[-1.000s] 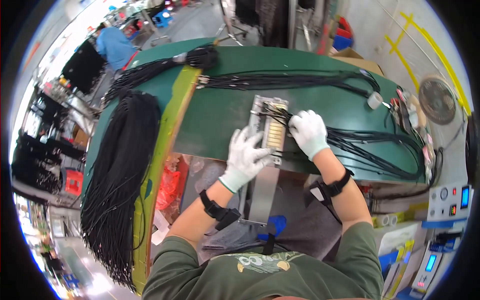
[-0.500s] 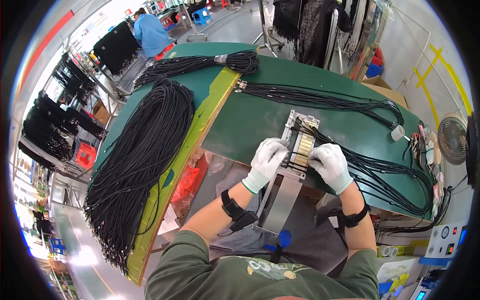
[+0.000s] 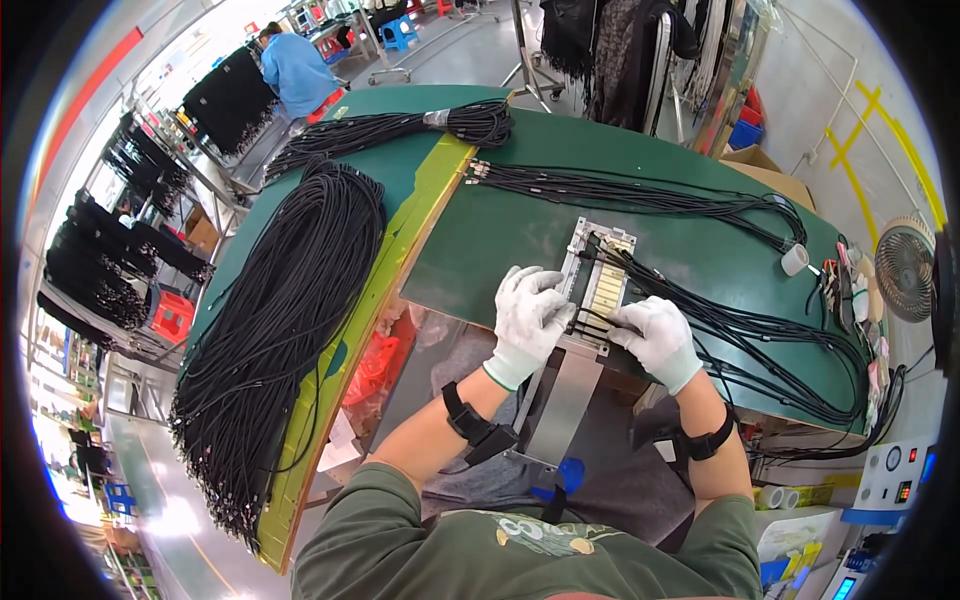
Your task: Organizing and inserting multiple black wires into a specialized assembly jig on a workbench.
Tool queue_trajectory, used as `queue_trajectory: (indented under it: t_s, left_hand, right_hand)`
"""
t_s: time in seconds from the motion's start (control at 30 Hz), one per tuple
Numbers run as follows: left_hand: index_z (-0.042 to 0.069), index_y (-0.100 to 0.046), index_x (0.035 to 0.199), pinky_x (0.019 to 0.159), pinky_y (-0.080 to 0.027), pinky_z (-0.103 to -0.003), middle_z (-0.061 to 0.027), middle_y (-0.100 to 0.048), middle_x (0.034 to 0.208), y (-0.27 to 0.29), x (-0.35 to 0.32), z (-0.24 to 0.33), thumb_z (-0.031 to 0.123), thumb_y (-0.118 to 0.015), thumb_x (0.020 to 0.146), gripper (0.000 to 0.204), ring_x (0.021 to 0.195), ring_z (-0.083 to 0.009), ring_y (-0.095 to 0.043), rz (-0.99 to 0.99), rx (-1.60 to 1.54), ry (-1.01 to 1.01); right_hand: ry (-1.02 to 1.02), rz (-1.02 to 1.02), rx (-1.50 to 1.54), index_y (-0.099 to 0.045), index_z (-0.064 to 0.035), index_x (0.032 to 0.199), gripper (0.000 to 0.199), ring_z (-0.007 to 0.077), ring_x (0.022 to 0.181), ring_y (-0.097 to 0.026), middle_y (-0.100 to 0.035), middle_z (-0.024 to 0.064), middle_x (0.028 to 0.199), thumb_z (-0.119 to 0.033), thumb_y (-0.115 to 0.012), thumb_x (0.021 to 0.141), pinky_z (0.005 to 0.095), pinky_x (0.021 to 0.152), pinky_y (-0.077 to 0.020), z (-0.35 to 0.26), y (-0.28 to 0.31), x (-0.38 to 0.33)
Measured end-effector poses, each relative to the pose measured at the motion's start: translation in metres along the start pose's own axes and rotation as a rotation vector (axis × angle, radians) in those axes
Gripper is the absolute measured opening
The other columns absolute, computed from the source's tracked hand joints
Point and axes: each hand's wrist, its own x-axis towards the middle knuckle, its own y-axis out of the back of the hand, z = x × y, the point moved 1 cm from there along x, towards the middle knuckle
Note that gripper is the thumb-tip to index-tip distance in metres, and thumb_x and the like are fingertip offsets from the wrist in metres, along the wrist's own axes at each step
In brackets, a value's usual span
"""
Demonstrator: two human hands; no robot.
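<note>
A slotted metal fixture with a row of cream-coloured blocks lies at the table's front edge. Black cables run from its slots to a looped bundle on the right. At the fixture's near end, a short stretch of cable crosses between my white-gloved hands. My left hand pinches that cable's end at the fixture's left side, its other fingers loosely curled. Opposite it, my right hand is closed on the same cable by the right side. The fingertips partly hide the cable's ends.
A large bundle of black cables covers the left of the green table; another bundle lies behind the fixture. A tape roll, hand tools and a fan are at the right. Someone in blue is far left.
My left hand's fingers have spread and lifted slightly while its fingertips stay at the cable. My right hand has shifted slightly left and down along the fixture's edge.
</note>
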Motion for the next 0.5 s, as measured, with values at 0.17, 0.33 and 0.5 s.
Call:
queue_trajectory:
  t_s: [0.17, 0.33, 0.5]
  left_hand:
    - [0.006, -0.070, 0.085, 0.095, -0.046, -0.043, -0.0125, -0.069, 0.107, -0.007, -0.001, -0.005, 0.015, -0.074, 0.078, 0.012, 0.109, -0.0336, -0.060, -0.034, 0.014, 0.017]
    - [0.006, -0.070, 0.089, 0.092, -0.048, -0.043, -0.0125, -0.070, 0.104, -0.006, 0.002, -0.019, 0.015, -0.070, 0.082, 0.011, 0.101, -0.0322, -0.064, 0.018, -0.060, 0.007]
    - [0.008, -0.069, 0.093, 0.097, -0.045, -0.046, -0.0104, -0.070, 0.107, -0.012, -0.001, -0.027, 0.016, -0.068, 0.086, 0.011, 0.103, -0.0313, -0.064, 0.003, -0.041, 0.046]
  right_hand:
    - [-0.039, 0.040, -0.145, -0.072, -0.0101, 0.084, 0.013, 0.0276, 0.078, -0.060, -0.066, 0.0064, 0.076, -0.021, -0.074, 0.077, 0.0390, 0.074, -0.0464, 0.009, 0.000, -0.006]
    - [-0.024, 0.074, -0.144, -0.071, -0.0118, 0.083, 0.011, 0.0274, 0.078, -0.059, -0.065, 0.0056, 0.075, -0.022, -0.072, 0.079, 0.0390, 0.073, -0.0457, 0.013, 0.002, 0.002]
    - [-0.002, 0.021, -0.204, -0.070, -0.0131, 0.082, 0.010, 0.0255, 0.080, -0.059, -0.064, 0.0041, 0.075, -0.023, -0.071, 0.080, 0.0373, 0.073, -0.0448, 0.018, -0.007, 0.001]
